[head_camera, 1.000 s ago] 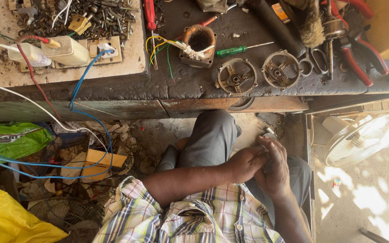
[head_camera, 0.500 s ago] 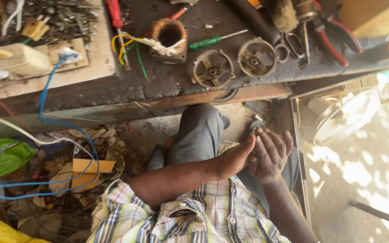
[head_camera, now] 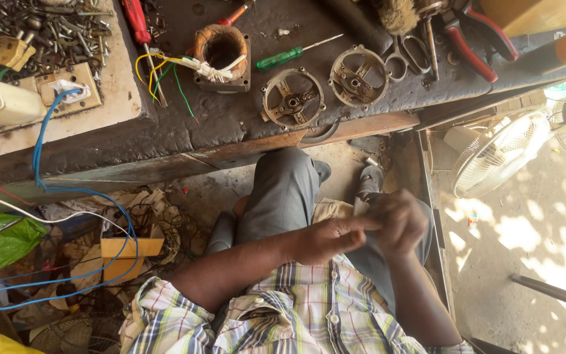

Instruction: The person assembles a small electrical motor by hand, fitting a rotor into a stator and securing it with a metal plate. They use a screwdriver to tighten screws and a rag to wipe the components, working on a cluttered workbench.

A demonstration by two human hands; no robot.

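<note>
My two hands meet over my lap, above grey trousers (head_camera: 280,196) and a plaid shirt (head_camera: 283,314). My left hand (head_camera: 327,239) reaches across from the left, its fingers stretched towards the right hand and touching it. My right hand (head_camera: 397,223) is curled around those fingertips and blurred by motion. Whether something small sits between them is hidden. The dark workbench (head_camera: 230,124) lies well above both hands.
On the bench lie a copper-wound motor stator (head_camera: 222,56), two round metal end covers (head_camera: 294,99) (head_camera: 356,77), a green screwdriver (head_camera: 289,56), red pliers (head_camera: 473,42), scissors (head_camera: 407,56) and a heap of screws (head_camera: 47,26). Blue cable (head_camera: 119,223) hangs left. Fan guards (head_camera: 499,151) stand right.
The view has swung left and tilted, so the bench sits differently in frame. My hands stay joined in my lap, and the right hand has curled further over the left fingertips.
</note>
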